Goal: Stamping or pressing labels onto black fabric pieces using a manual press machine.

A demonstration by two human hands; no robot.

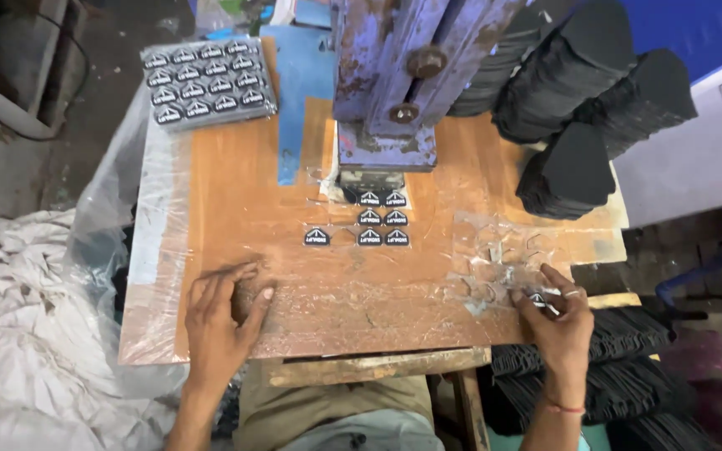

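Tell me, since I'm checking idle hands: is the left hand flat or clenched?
Flat: the left hand rests palm-down, fingers spread, on the scuffed brown wooden board.

Both arms are bare, with no sleeves. The right hand [555, 313] wears a thin ring on one finger and a thin red thread around the wrist. The left hand [221, 313] wears nothing. Below the surface [236, 209], olive trousers and a pale grey shirt edge are visible.

Seven small black badges [382, 219] loose on the wooden bench [236, 209], one sheet of about twenty more badges [208, 79], three stacks of black cut pieces [582, 92], two hands, one blue press [403, 75]
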